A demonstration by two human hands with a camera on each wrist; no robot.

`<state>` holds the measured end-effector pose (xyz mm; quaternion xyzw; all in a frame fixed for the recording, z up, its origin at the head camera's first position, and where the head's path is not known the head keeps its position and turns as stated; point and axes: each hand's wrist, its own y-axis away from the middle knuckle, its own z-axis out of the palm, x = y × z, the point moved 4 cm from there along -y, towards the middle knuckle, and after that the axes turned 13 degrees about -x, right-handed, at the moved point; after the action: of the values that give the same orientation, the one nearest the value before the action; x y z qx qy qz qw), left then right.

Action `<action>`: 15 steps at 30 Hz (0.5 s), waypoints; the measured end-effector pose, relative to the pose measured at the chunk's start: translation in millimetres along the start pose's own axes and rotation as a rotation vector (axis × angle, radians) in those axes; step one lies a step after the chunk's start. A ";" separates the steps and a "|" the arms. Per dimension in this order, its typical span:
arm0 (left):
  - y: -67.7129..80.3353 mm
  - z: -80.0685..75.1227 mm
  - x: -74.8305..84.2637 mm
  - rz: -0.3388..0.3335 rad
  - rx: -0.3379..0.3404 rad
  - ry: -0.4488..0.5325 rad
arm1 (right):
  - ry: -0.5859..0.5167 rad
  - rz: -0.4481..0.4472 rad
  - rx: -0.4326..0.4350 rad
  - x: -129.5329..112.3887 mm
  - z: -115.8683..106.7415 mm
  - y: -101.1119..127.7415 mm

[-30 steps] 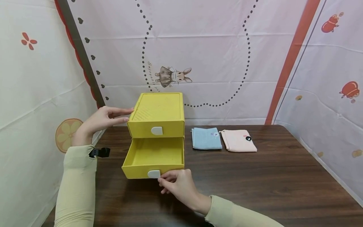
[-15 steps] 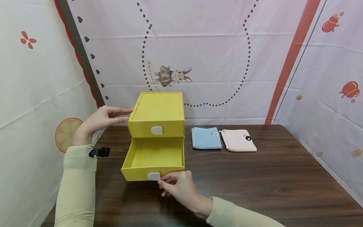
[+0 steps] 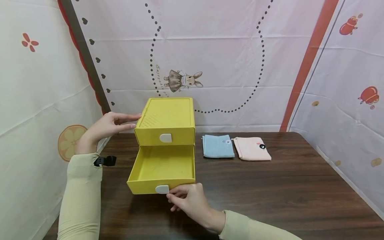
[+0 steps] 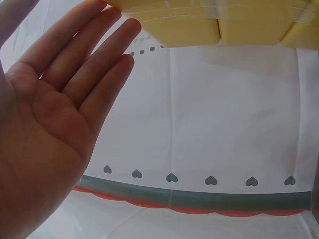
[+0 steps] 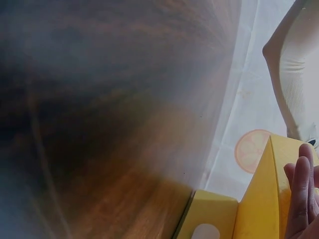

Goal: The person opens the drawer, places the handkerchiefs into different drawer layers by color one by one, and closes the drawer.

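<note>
A yellow two-drawer organiser (image 3: 166, 122) stands on the dark wooden desk (image 3: 270, 193), toward its left rear corner. The lower drawer (image 3: 162, 168) is drawn well out toward the viewer and shows a bare interior; the upper drawer sits flush in its frame. The right hand (image 3: 189, 200) holds the front edge of the lower drawer just beside its white tab handle (image 3: 162, 189), its grip closed as a pinch with thumb and fingers curled on the rim. The left hand (image 3: 105, 128) lies flat against the left wall of the organiser at the level of the upper drawer, fingers straight and extended, its grip open and merely pressing; the left wrist view shows the open palm (image 4: 47, 134) with the fingertips meeting the yellow casing (image 4: 199, 22). To the right of the organiser, and apart from it, a folded blue cloth (image 3: 218, 146) and a folded pink cloth (image 3: 252, 148) lie just beside one another on the desk. The organiser looks to be thin moulded plastic: probably light, rigid and smooth-walled, hence liable to slide on the desk unless braced. The tab handle or the front rim appear the soundest places to take hold of the drawer.
</note>
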<state>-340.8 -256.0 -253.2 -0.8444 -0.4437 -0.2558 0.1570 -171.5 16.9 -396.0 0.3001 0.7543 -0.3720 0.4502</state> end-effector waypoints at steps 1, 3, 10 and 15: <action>-0.2 0.2 0.0 0.000 0.000 -0.002 | -0.003 -0.001 -0.001 0.0 0.1 0.4; -0.6 0.5 -0.1 0.001 -0.002 0.000 | -0.004 0.001 -0.004 -0.1 0.3 1.4; -0.5 0.4 0.1 0.000 0.002 0.009 | -0.002 0.002 -0.019 -1.4 0.5 4.0; -1.9 0.2 0.2 0.013 -0.006 0.019 | -0.005 0.002 -0.030 -1.2 -0.4 6.3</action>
<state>-342.2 -254.8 -253.2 -0.8453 -0.4360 -0.2639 0.1604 -166.3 20.6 -396.6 0.2934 0.7583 -0.3608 0.4568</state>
